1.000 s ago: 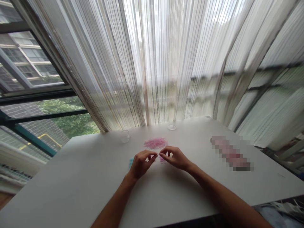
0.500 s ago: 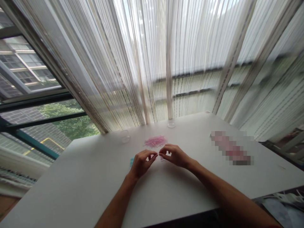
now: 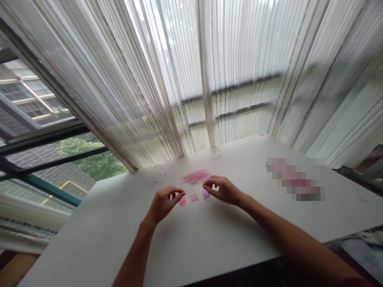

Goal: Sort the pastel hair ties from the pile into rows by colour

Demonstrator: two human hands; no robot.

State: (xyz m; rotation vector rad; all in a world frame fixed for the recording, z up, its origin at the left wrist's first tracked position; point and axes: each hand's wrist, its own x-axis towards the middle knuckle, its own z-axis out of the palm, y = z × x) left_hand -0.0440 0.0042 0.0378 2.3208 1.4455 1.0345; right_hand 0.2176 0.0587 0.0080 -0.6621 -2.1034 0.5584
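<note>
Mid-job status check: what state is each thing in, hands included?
Left hand: fingertips pinched; anything held is too small to tell.
Right hand: fingertips pinched; contents unclear.
Large pink pile: loose, tangled.
Middle pink bunch: on the table, untouched.
Clear round dish: near the far edge; covered or not, cannot tell.
Striped curtain: drawn, left side uncovered.
Pixelated item: state unreadable.

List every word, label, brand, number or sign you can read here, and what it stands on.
No text can be read: none shows on the pink pile, the small bundles or the white table.
The pixelated object is too blurred to tell whether it bears any.
</note>
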